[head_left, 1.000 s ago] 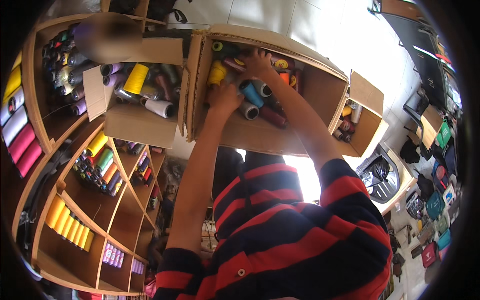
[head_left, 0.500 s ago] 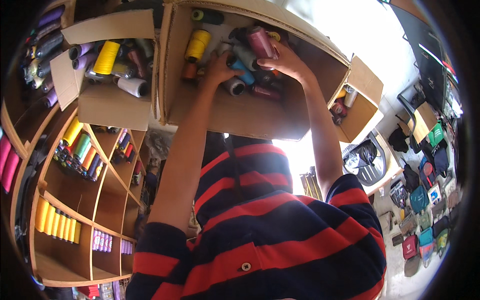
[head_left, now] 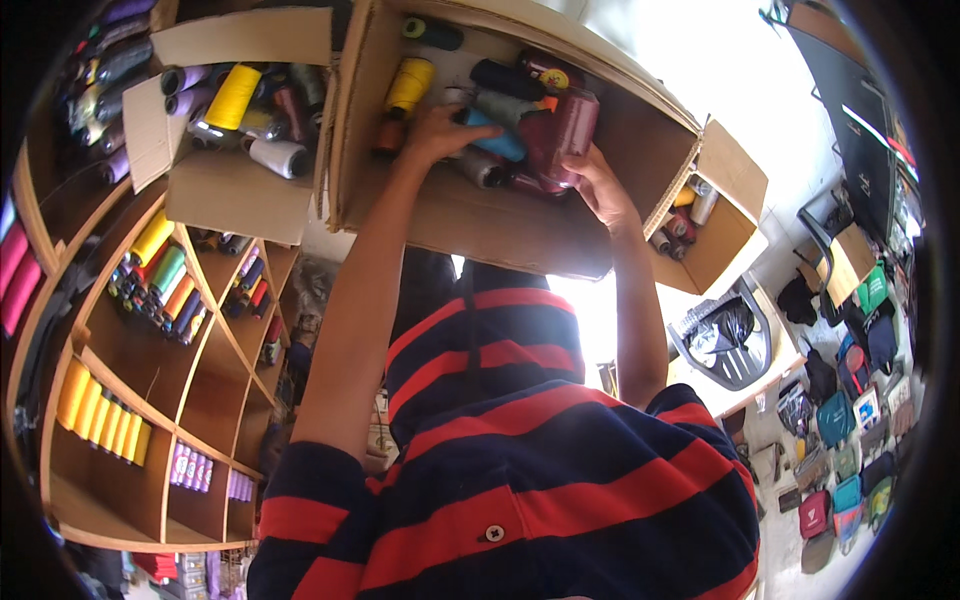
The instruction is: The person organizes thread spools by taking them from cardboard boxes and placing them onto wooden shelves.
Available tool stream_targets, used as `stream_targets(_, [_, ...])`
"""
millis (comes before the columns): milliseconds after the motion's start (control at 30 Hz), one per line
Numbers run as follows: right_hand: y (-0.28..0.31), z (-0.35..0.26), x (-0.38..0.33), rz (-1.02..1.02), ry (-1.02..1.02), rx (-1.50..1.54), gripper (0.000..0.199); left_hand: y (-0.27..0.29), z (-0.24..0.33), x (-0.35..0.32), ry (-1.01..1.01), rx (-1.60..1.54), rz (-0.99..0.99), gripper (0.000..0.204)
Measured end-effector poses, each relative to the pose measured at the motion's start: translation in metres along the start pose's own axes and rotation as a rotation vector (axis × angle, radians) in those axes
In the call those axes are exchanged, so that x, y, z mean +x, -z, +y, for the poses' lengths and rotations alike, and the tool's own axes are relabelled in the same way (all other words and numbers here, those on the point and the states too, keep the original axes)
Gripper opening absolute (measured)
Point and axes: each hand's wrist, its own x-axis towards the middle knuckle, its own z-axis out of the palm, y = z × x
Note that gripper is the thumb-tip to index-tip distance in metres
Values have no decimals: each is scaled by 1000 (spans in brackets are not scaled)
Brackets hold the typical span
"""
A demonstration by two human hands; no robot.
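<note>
My right hand (head_left: 602, 188) grips a maroon thread cone (head_left: 575, 118) and holds it tilted upright over the right part of the big cardboard box (head_left: 480, 240). More maroon cones lie right beside and under it. My left hand (head_left: 438, 134) is in the same box, thumb stretched apart from the fingers, resting against a blue thread cone (head_left: 497, 138); some fingertips are hidden among the cones. Around the hands lie a grey cone (head_left: 505, 107), a black cone (head_left: 498, 76), a yellow cone (head_left: 409, 87) and a dark green cone (head_left: 432, 34).
A smaller open box (head_left: 235, 205) with mixed cones stands at the left, and another box (head_left: 725, 220) with cones at the right. Wooden shelves (head_left: 110, 350) holding thread cones fill the left side. A chair (head_left: 722, 340) and several bags (head_left: 836, 415) are at the right.
My right hand has drawn the maroon cone right and nearer, turning it more upright, which uncovers the black cone. My left hand stays among the cones, by the blue one.
</note>
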Motion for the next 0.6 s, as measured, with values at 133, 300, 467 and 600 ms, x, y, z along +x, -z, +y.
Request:
stream_targets(133, [12,2,-18,-125,-32,267,72,33,40,-51,1,-153,12,103])
stream_targets(300, [-4,-26,-32,-405,185,477,78,23,19,-92,-57,-509,304,87])
stream_targets(467, [-33,-49,-50,-382,436,371,88,21,25,-180,-172,-1130,258,59])
stream_targets(600, [-94,-57,-55,-679,518,409,93,11,-24,-243,-342,-1573,292,49])
